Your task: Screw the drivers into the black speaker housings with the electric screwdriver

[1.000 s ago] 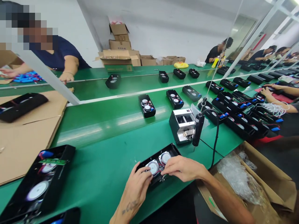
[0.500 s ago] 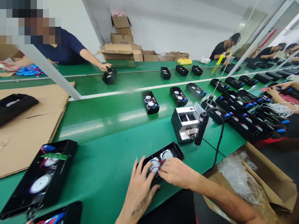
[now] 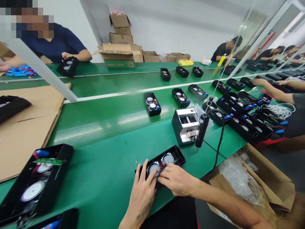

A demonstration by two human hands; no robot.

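A black speaker housing lies at a slant on the green bench before me, with two round silver speakers and thin red wires inside. My left hand grips its left end, fingers spread across the housing and one resting on the nearer speaker; the thumb is mostly hidden. My right hand is closed, its fingertips pinched at the red wires near the middle; the exact grip is partly covered. Just beyond the housing stand a silver-and-black screw feeder and a hanging black electric screwdriver.
More open housings lie at left, and several are stacked at right. Others sit on the green conveyor. Flat cardboard covers the left side. An open carton with plastic stands below right. Co-workers sit across and to the right.
The co-worker across has drawn a housing off the conveyor towards their body. A co-worker's hand at right now reaches to a farther housing. My hands stay on the same housing, shifting slightly.
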